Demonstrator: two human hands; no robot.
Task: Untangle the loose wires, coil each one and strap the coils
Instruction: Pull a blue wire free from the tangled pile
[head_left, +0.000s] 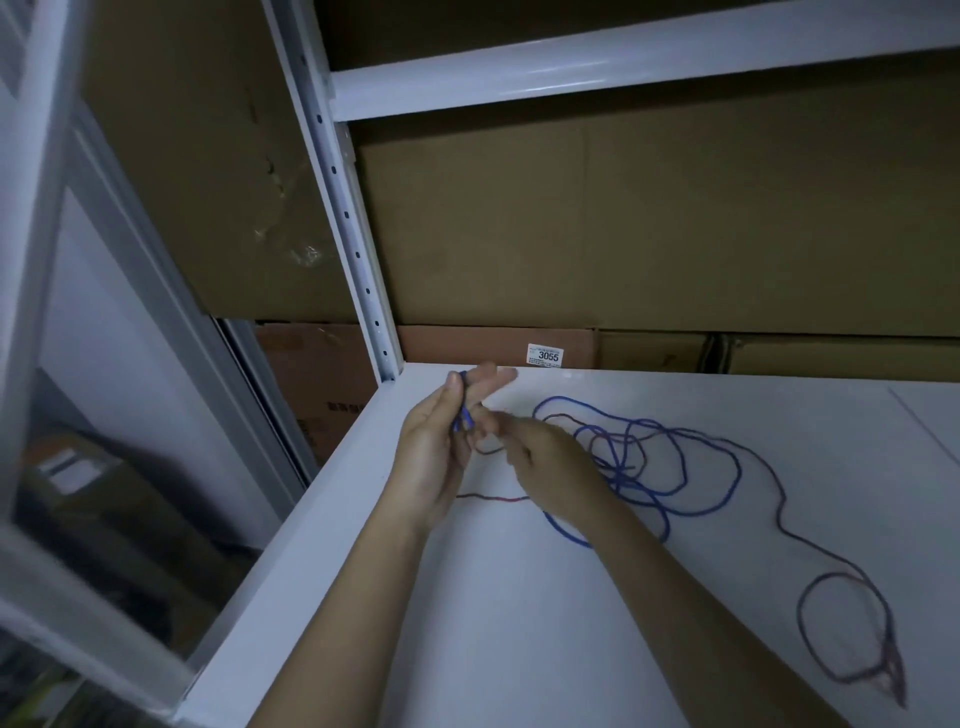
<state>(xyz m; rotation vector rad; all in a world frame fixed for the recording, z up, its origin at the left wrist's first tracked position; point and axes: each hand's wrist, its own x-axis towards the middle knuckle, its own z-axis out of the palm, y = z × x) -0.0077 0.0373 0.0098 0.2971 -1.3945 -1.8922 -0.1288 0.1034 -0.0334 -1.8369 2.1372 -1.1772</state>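
While left hand (434, 457) pinches blue wire (639, 462) end near shelf (519, 623) back-left corner, right hand (545, 467) fingers curl on same wire. Red wire (779, 514) interlaced mid-shelf; hard pull likely tightens knot.

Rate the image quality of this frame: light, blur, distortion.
Head view: dim, bluish light; the wide lens bows the shelf upright; the left edge is smeared; the right hand is slightly blurred against the left hand; the blue wire and the label stay readable.
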